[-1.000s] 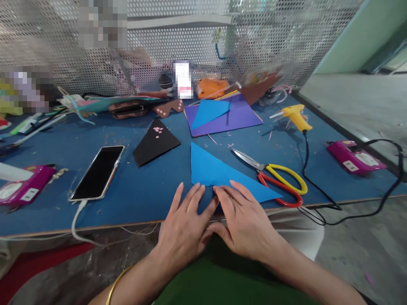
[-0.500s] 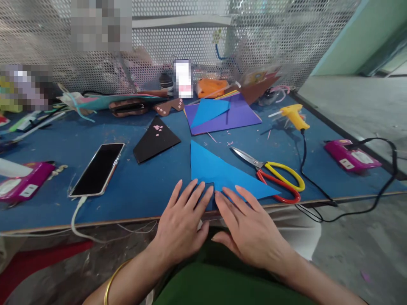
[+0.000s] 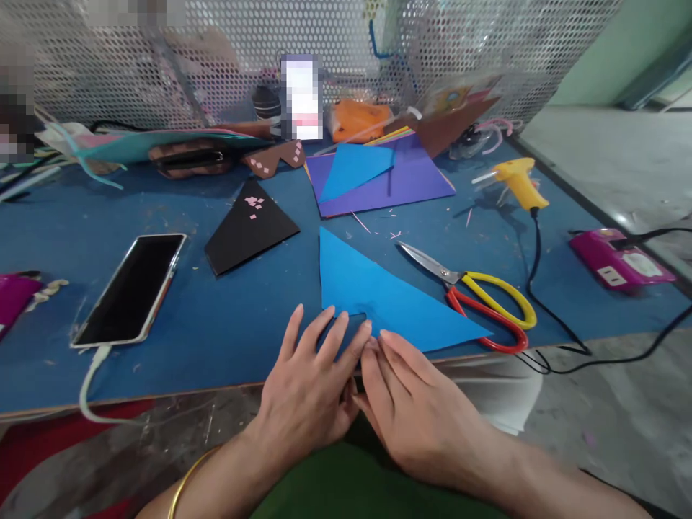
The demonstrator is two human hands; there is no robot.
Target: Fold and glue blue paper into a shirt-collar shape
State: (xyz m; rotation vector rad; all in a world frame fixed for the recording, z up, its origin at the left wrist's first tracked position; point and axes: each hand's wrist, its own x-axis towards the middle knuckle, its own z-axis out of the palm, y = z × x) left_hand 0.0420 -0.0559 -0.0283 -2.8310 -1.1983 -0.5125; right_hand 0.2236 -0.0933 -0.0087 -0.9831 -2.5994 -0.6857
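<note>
A sheet of bright blue paper (image 3: 373, 285), cut to a long point on the right and with a small notch in its near edge, lies close to the table's front edge. My left hand (image 3: 311, 378) rests palm down, its spread fingertips along the paper's near edge left of the notch. Beside it, my right hand (image 3: 422, 404) has its fingers drawn together at the paper's edge, fingertips meeting my left index finger. My right thumb is partly hidden. Scissors (image 3: 444, 274) with one yellow and one red handle lie just right, the paper's tip overlapping the red handle.
A black paper piece (image 3: 251, 234) with pink bits lies left of centre, near a charging phone (image 3: 132, 288). Purple sheets (image 3: 416, 173) carry another blue piece (image 3: 354, 169). A yellow glue gun (image 3: 522, 180) and a magenta power socket box (image 3: 616, 256), both corded, are at right.
My right fingers have drawn together from lying flat, and their tips now meet my left index finger. My left hand stays flat at the paper's edge. The view has shifted slightly.
</note>
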